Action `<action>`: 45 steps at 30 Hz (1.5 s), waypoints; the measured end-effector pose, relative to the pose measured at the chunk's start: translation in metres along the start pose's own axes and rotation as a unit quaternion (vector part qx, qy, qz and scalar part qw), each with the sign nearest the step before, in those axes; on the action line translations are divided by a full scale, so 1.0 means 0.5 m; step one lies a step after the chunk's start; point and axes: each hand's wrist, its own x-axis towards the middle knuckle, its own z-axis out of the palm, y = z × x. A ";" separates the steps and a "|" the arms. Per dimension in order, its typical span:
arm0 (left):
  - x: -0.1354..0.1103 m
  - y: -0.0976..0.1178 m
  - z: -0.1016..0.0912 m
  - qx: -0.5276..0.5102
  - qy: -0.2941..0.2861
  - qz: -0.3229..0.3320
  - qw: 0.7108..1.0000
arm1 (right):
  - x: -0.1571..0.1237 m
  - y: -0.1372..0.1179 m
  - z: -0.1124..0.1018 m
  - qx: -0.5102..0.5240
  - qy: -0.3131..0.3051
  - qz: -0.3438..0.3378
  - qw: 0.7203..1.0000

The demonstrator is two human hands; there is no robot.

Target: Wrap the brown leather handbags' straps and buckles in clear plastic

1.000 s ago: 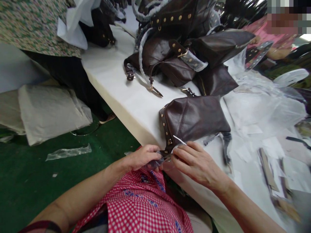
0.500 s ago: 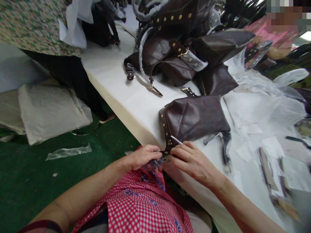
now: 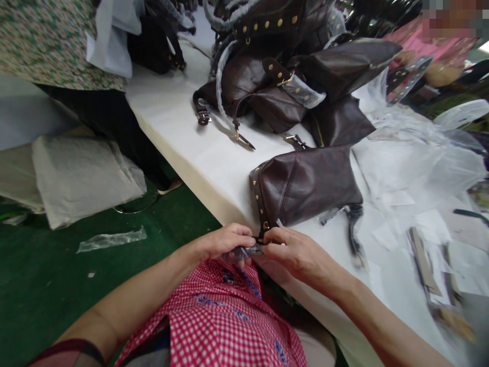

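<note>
A dark brown leather handbag (image 3: 313, 183) lies on its side at the table's near edge, with gold studs along its left side. From its lower left corner a studded strap runs down to my hands, partly wrapped in clear plastic. My left hand (image 3: 227, 244) is closed around the plastic-wrapped part of this strap (image 3: 244, 251). Right beside it, my right hand (image 3: 288, 250) pinches the strap close to the bag. A thin white strip (image 3: 279, 223) sticks up from behind its fingers; its lower part is hidden.
More dark brown bags (image 3: 267, 81) with buckled straps are piled farther back on the white table (image 3: 183, 132). Clear plastic wrapping (image 3: 416, 148) and paper scraps lie to the right. A person in a floral top (image 3: 49, 46) stands at the left, another in pink (image 3: 416, 41) at the far right.
My right hand has turned, its fingers curling in nearer to my left hand on the strap. The white strip now shows less. The bag stays in place.
</note>
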 end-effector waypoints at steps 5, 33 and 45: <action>0.009 0.003 -0.012 0.004 -0.036 -0.021 0.999 | 0.002 0.009 0.002 0.077 0.004 0.005 0.997; 0.028 0.018 -0.038 0.039 -0.087 -0.034 0.995 | 0.003 -0.020 0.045 0.160 0.068 0.175 0.969; 0.025 0.009 -0.033 0.009 -0.075 -0.017 0.997 | 0.006 -0.022 0.019 0.133 0.046 0.128 0.982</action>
